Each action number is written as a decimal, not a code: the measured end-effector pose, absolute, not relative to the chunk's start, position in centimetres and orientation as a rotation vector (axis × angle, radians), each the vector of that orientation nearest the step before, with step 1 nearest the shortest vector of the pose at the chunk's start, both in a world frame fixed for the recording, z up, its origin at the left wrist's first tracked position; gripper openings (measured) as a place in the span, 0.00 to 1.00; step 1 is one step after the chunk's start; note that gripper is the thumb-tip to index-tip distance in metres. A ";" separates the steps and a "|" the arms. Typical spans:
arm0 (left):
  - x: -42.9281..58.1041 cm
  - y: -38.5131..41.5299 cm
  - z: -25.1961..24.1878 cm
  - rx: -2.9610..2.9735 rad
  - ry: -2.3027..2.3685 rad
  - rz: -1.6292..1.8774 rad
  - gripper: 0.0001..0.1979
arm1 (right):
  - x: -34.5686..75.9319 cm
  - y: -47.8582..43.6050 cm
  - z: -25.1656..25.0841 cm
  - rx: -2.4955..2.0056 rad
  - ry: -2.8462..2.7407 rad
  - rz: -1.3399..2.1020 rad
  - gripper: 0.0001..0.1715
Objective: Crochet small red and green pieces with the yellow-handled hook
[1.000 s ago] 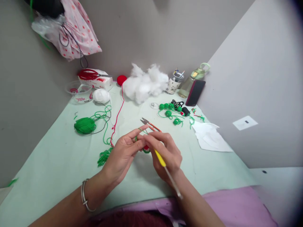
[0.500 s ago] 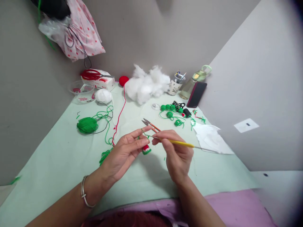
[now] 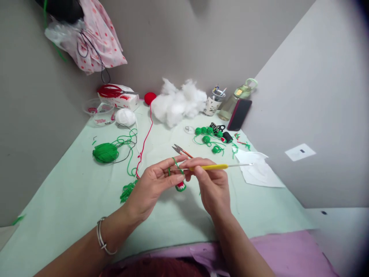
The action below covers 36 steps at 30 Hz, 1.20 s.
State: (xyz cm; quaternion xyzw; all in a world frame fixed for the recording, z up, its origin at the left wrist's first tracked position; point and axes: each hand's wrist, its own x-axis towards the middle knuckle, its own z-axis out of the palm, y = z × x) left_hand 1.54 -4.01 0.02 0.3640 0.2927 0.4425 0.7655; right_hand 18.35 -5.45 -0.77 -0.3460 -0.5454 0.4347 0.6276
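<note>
My left hand (image 3: 157, 179) pinches a small crochet piece (image 3: 180, 186) in red, white and green, most of it hidden by the thumb. Green yarn (image 3: 179, 164) loops over the left forefinger and down to the piece. My right hand (image 3: 211, 182) is closed round the yellow handle of a crochet hook (image 3: 215, 167); its thin front end reaches left to the yarn by the left fingers, and the rear end points right. Just behind the hands lie small thread snips (image 3: 183, 150), partly covered by the right fingers.
A green yarn ball (image 3: 105, 152), a white yarn ball (image 3: 125, 116) and a red one (image 3: 150, 98) lie at left and back. Behind are white stuffing (image 3: 178, 103), a pen cup (image 3: 213, 104), a bottle (image 3: 235, 100) and a phone (image 3: 239, 114). Several green crocheted balls (image 3: 206, 139) sit to the right.
The crochet hook has shifted left and tilted closer to level, its front end now past the yarn at the left fingers. The right hand moved slightly left; the crochet piece turned a little.
</note>
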 end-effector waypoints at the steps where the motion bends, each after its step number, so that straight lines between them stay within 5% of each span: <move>1: 1.6 -4.0 -0.1 0.804 0.650 0.972 0.20 | 18.3 -5.5 -0.8 -0.809 -1.279 0.963 0.08; 7: 1.9 -4.2 -0.8 0.787 0.710 1.059 0.19 | 17.7 -6.2 -1.0 -0.902 -1.535 0.514 0.12; 11: 2.0 -4.1 -0.9 0.627 0.663 1.003 0.20 | 17.4 -6.9 -2.0 -0.924 -1.796 0.044 0.23; 22: 1.4 -3.9 -0.3 0.684 0.687 0.998 0.21 | 18.3 -5.7 -0.3 -0.848 -1.210 0.816 0.11; 25: 2.0 -4.4 -0.6 0.762 0.731 1.090 0.23 | 17.8 -6.1 -1.0 -0.941 -1.447 0.546 0.10; 29: 2.5 -4.8 -0.9 0.675 0.682 1.046 0.26 | 17.1 -6.9 -2.3 -0.975 -1.792 -0.081 0.22; 36: 1.8 -4.1 -0.6 0.565 0.620 0.921 0.22 | 17.6 -6.5 -1.3 -0.890 -1.513 0.358 0.15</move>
